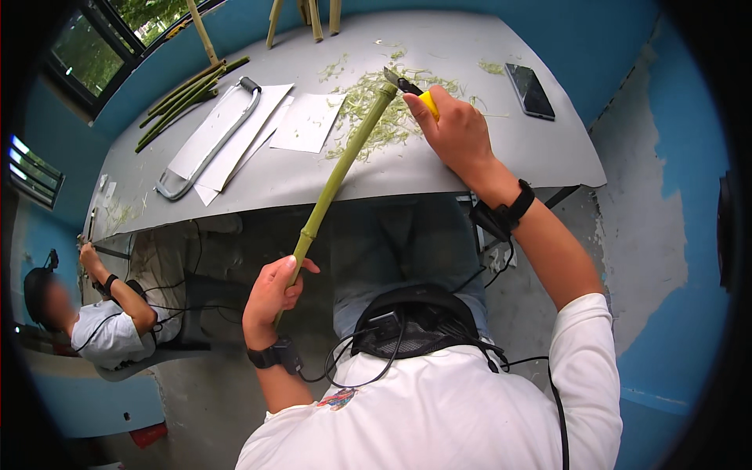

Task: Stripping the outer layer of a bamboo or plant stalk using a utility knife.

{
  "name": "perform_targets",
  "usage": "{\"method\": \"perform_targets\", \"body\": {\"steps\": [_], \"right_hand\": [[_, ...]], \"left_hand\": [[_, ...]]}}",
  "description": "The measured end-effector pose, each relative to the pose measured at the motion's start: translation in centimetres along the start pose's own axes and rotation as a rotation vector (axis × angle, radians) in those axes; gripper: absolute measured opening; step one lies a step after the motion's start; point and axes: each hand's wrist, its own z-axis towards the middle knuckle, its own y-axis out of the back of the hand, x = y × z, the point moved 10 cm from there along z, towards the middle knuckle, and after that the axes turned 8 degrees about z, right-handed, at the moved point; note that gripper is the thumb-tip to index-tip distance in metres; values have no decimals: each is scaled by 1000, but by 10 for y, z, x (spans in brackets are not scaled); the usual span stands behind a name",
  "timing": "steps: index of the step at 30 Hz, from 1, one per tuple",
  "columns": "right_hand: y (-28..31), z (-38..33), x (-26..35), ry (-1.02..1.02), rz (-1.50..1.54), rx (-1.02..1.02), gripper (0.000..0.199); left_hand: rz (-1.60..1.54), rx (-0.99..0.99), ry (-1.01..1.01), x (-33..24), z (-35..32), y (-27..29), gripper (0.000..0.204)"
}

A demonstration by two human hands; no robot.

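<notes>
A long green bamboo pole slants from my lap up over the near edge of the table. Below its ringed joint, my left hand is wrapped round the lower part. Closed on a utility knife with a yellow and black handle, my right hand is at the pole's upper end. The knife's blade lies against or just beside that end; contact is hard to make out. Pale green shavings are scattered on the table under and around the pole's tip.
On the grey table lie a hacksaw, white paper sheets, thin green bamboo sticks and a phone. More bamboo poles stand at the far edge. Another person sits at the left. Cables run from my waist.
</notes>
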Motion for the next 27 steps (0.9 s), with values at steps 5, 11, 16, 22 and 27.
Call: {"method": "perform_targets", "body": {"steps": [5, 11, 16, 22, 27], "right_hand": [[1, 2, 3, -14, 192, 7, 57], [-10, 3, -5, -11, 275, 121, 54], [-20, 0, -7, 29, 200, 178, 53], [-12, -1, 5, 45, 221, 118, 55], [-1, -2, 0, -75, 309, 3, 57]], "left_hand": [[180, -68, -66, 1, 4, 15, 47], [500, -225, -272, -38, 0, 23, 44], [730, -372, -350, -105, -5, -11, 44], [699, -363, -333, -115, 33, -40, 57], [649, -338, -365, -113, 43, -47, 54]]}}
